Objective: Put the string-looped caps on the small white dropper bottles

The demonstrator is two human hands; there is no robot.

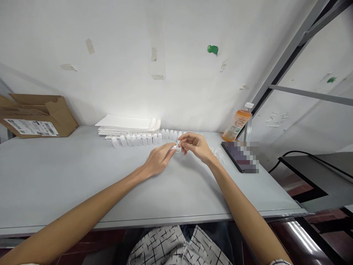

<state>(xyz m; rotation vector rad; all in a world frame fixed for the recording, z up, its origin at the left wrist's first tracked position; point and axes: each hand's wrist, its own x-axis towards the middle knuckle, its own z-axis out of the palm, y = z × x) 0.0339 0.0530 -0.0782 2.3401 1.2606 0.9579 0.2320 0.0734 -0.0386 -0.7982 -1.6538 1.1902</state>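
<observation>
My left hand (pixel 158 159) is closed around a small white piece (pixel 174 147), most of it hidden by the fingers. Close beside it, my right hand (pixel 196 146) pinches at the end of that piece. Something thin shows between the right fingertips, too small to name for certain. A row of small white cylinders (pixel 138 140) stands upright behind my hands, running partly out of sight behind the right one. Thin white cords (pixel 218 155) lie in a loose heap just right of my right wrist.
White flat boards or envelopes (pixel 127 123) are stacked against the wall. An opened cardboard box (pixel 64 114) stands at the left. To the right are an orange drink bottle (pixel 237 123) and a dark phone-like slab (pixel 234 156), partly blurred. The grey table's front edge (pixel 165 222) runs before me.
</observation>
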